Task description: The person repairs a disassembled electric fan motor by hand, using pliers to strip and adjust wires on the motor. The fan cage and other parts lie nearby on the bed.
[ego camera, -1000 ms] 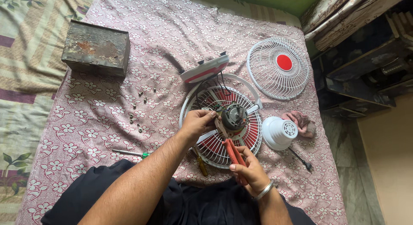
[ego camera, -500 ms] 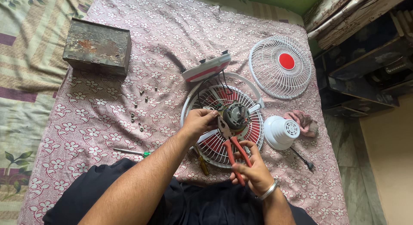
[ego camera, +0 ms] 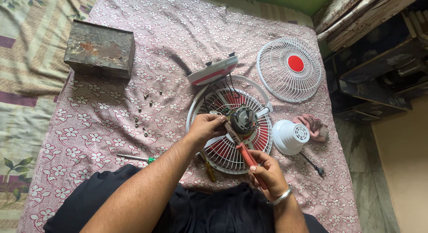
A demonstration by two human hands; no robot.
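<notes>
Right hand nearest, low centre-right, fingers wrapped closed round the orange handles of the pliers; bangle on that wrist. Plier nose points up-left and meets the fan motor; can't tell whether the tips actually bite anything.

Left hand just left of the motor, fingers curled and pinched at the motor's left edge. What it pinches is too small to make out.

Motor sits at the centre of the rear fan guard, white wire with red blades showing through, lying flat on the floral pink sheet. Yellow-handled screwdriver pokes out at the guard's near-left rim. Green-tipped screwdriver further left.

Right of guard: white motor cover, pink rag just beyond it.

Mid-left: loose screws scattered on sheet.

Far: white-and-red fan base touching the guard's far rim, front grille with red hub far right, rusty metal box far left.
</notes>
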